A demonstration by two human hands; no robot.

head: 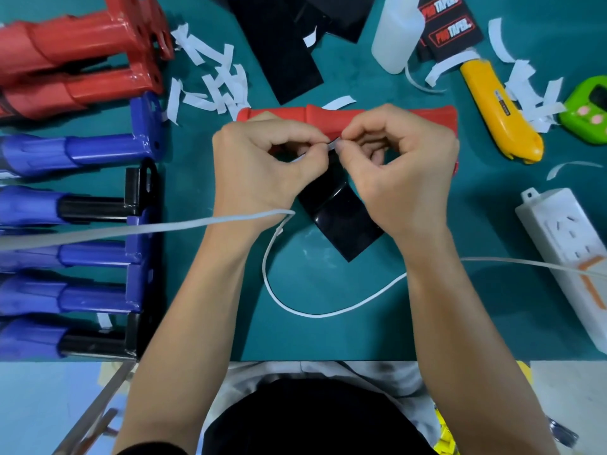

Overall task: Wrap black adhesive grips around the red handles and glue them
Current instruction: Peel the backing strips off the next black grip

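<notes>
**Backing coming off, wrap not yet begun**

Both hands met over the middle of the counter (203,290). The left hand (259,159) and the right hand (400,169) had their fingers (353,134) curled and pinching the far edge of a black adhesive grip (345,221), where a sliver of white backing (315,150) showed. Which hand held which layer could not be told. The grip lay on the counter between the wrists, its far edge lifted to the fingertips just beside the red handle (328,118), which lay crosswise beyond the knuckles.

That handle looked bare along its whole visible length, so this round seemed to be at its first step: freeing the adhesive. Laying the grip on, rolling it round and gluing the seam all remained.

More red handles (75,54) sat at the far left and showed no black wrap from this view. Spare black sheets (285,50) lay far of centre. The white glue bottle (397,31) stood untouched at the far right. Many loose white strips (210,83) were scattered about, probably spent backings, a hint that this was not the first sheet opened. Much of the job appeared to lie ahead.
</notes>
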